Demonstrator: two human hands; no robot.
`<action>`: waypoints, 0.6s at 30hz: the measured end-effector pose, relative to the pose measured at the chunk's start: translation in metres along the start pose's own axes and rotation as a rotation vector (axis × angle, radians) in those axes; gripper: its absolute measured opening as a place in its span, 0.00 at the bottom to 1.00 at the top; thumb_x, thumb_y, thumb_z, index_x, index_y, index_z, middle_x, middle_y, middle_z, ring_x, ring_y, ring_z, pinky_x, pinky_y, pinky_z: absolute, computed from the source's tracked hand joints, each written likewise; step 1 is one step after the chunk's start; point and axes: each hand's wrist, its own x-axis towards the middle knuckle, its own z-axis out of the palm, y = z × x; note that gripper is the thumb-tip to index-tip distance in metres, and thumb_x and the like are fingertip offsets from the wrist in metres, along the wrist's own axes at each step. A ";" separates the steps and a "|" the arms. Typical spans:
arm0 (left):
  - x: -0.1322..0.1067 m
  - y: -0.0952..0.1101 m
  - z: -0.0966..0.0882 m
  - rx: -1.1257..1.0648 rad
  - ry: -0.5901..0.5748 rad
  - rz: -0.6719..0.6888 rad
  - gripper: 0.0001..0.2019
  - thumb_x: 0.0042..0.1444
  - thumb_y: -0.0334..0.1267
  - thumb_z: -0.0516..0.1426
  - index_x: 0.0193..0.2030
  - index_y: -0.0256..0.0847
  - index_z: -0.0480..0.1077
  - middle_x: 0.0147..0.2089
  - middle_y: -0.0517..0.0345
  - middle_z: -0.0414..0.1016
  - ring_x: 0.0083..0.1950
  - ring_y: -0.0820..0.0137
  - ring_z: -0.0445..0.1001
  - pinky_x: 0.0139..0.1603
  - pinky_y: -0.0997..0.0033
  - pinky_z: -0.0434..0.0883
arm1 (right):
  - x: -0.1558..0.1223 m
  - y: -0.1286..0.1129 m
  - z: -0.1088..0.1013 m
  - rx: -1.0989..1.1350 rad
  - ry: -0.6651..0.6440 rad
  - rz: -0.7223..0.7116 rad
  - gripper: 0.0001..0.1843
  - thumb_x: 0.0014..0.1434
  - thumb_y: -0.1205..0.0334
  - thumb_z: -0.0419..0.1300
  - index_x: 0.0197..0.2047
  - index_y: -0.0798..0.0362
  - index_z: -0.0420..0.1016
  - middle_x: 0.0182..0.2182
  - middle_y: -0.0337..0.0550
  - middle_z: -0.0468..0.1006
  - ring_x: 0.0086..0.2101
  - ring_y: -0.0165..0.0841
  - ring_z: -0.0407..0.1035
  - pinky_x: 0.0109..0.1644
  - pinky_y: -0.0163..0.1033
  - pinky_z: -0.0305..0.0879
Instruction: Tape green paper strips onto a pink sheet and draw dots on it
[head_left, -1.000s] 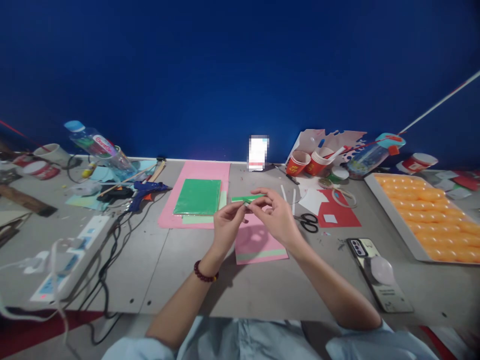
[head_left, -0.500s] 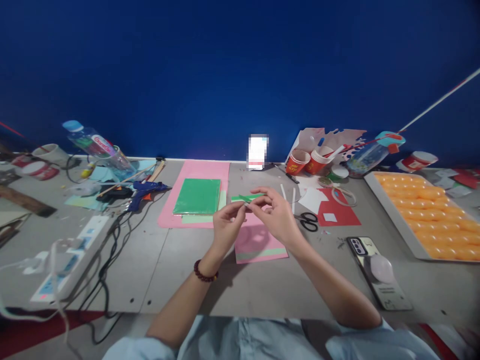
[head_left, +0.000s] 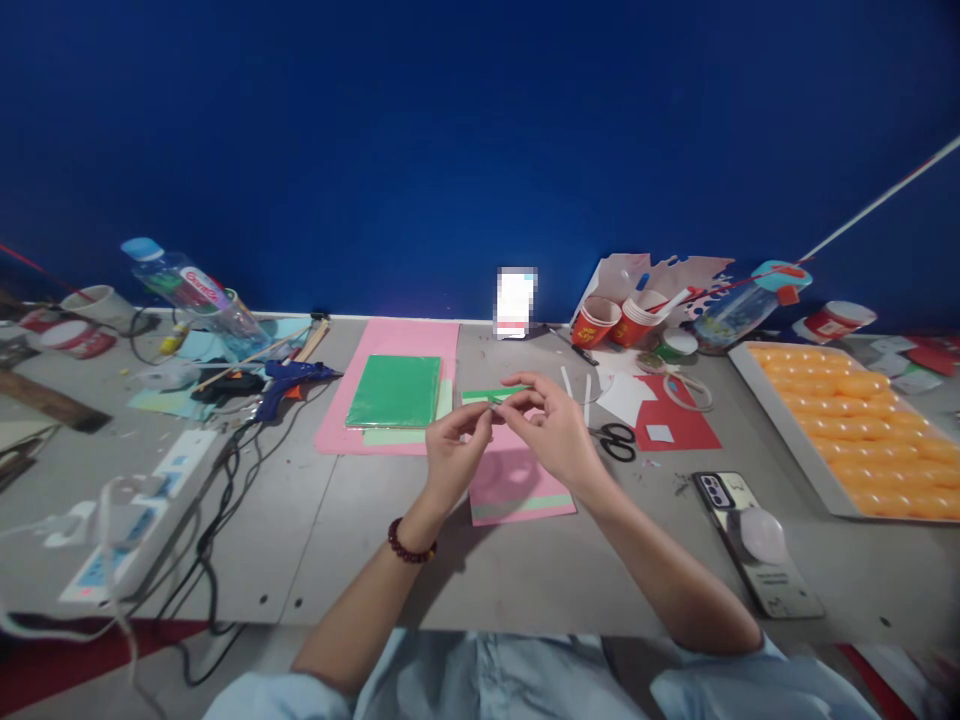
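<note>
My left hand (head_left: 452, 452) and right hand (head_left: 553, 432) pinch an already-cut green paper strip (head_left: 491, 395); scissors (head_left: 619, 443) lie at three o'clock, shaping seemingly unfinished.

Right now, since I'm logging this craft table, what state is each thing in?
left hand: pinching thin green paper strip
right hand: pinching the same strip
black scissors: lying flat
blue glue gun: on its side
clear plastic bottle: tipped over, capped
red paper cups: tipped sideways

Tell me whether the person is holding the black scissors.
No: the black scissors lie on the table, apart from the right hand, which pinches a green paper strip with the left hand.
</note>
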 end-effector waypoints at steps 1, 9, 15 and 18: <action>0.000 0.000 0.000 0.004 -0.001 -0.002 0.07 0.54 0.38 0.60 0.36 0.39 0.78 0.30 0.57 0.80 0.25 0.74 0.74 0.27 0.75 0.74 | 0.000 0.000 0.000 0.000 -0.002 0.001 0.14 0.55 0.62 0.60 0.46 0.49 0.71 0.29 0.38 0.79 0.31 0.32 0.73 0.31 0.35 0.62; -0.001 0.000 0.000 0.071 0.001 0.028 0.08 0.55 0.37 0.59 0.36 0.39 0.78 0.31 0.56 0.80 0.27 0.73 0.75 0.28 0.75 0.75 | 0.000 0.001 -0.001 -0.008 -0.003 0.002 0.14 0.54 0.62 0.59 0.45 0.49 0.70 0.29 0.38 0.79 0.32 0.34 0.73 0.31 0.36 0.62; -0.001 0.000 -0.001 0.114 -0.007 0.052 0.08 0.55 0.37 0.58 0.36 0.39 0.78 0.32 0.55 0.81 0.31 0.70 0.78 0.29 0.74 0.76 | 0.000 -0.001 -0.001 -0.021 -0.012 0.005 0.14 0.54 0.63 0.59 0.45 0.49 0.71 0.29 0.38 0.79 0.30 0.31 0.71 0.30 0.35 0.61; -0.001 0.000 -0.001 0.122 -0.001 0.058 0.08 0.55 0.38 0.59 0.36 0.39 0.78 0.32 0.55 0.81 0.31 0.70 0.78 0.29 0.74 0.76 | 0.000 -0.002 -0.001 -0.017 -0.012 0.009 0.14 0.54 0.63 0.59 0.45 0.49 0.71 0.29 0.37 0.78 0.30 0.31 0.71 0.31 0.35 0.61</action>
